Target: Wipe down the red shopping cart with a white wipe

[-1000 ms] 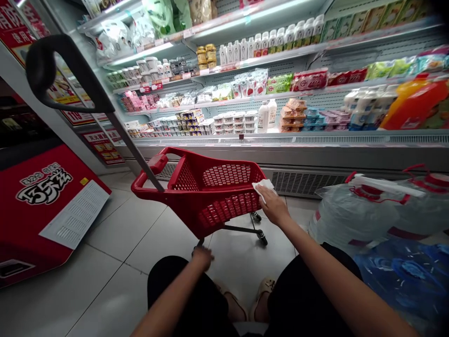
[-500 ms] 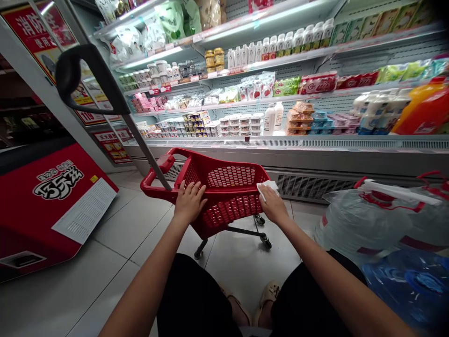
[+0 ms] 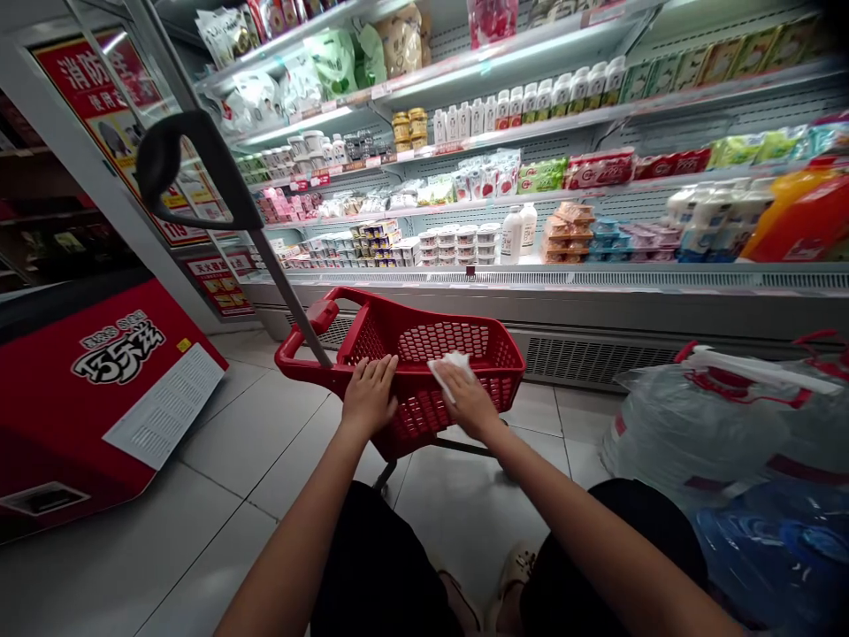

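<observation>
A red plastic shopping cart (image 3: 416,414) with a perforated basket stands before me, its long grey-and-black handle (image 3: 229,177) rising at the left. My left hand (image 3: 368,395) grips the near rim toward the handle end, fingers over the edge and thumb on the outer side. Under the fingers of my right hand (image 3: 472,405) is a crumpled white wipe (image 3: 449,361), pressed to the same rim near its middle. The wipe's underside is hidden, and the right hand is slightly blurred.
Behind the cart runs a refrigerated shelf (image 3: 411,296) stocked with dairy goods. A red freezer (image 3: 40,380) stands left. Large clear water bottles (image 3: 696,433) and a blue one (image 3: 776,540) sit close on my right. Grey tiles (image 3: 218,495) cover the floor.
My right hand has slid left along the rim with the wipe, from the far right corner to near the middle. My left hand stays at the rim. The view has shifted slightly.
</observation>
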`<state>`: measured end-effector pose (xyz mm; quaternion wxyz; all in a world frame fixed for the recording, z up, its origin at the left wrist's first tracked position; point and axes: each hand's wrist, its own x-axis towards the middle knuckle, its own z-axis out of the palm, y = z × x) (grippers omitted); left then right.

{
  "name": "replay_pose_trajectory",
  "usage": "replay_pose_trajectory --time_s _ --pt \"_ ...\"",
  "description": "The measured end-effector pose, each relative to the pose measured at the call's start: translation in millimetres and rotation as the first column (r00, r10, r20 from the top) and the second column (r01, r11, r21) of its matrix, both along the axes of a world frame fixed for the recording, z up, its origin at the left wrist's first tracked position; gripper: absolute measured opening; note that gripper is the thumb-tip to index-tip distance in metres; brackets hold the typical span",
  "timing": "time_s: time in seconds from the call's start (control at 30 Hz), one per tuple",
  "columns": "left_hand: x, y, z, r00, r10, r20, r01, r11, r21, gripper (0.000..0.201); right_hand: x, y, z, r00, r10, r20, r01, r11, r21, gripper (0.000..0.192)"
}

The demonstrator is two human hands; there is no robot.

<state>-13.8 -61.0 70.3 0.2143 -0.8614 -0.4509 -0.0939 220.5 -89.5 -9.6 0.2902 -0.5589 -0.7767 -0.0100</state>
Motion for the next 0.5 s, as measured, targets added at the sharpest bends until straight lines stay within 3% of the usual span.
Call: replay_pose_trajectory --time_s 0.07,0.13,0.23,0.33,0.43,0.5 --pt "3.4 -1.1 -1.4 1.0 0.002 0.007 -0.002 1.0 -0.005 0.07 54.7 -9.2 -10.6 0.993 -0.119 0.025 0.12 0.991 -0.055 0.06" --pt "7.6 -2.0 -2.8 1.0 -0.006 0.023 0.006 1.0 -0.005 0.07 102.7 -17.1 -17.0 0.96 -0.279 0.029 0.28 0.949 -0.145 0.06" --pt "13.6 -2.0 -4.6 0.999 -0.02 0.047 0.02 1.0 -0.005 0.072 135.9 -20.2 -16.7 0.905 -0.426 0.005 0.417 0.884 -0.212 0.059" --pt "18.5 0.1 -5.3 0.998 -0.025 0.054 0.026 0.999 -0.019 0.076 104.1 -11.6 -8.7 0.933 -0.359 0.01 0.355 0.918 -0.178 0.058" --pt "21.8 2.8 -4.5 0.999 -0.016 0.046 0.017 1.0 -0.024 0.082 25.7 -2.4 1.5 0.99 -0.144 0.004 0.144 0.988 -0.056 0.059" --pt "22.5 4.0 -3.4 0.999 -0.009 0.043 0.01 1.0 -0.02 0.089 -24.8 -1.1 8.3 1.0 -0.001 -0.019 0.002 0.999 0.05 0.062"
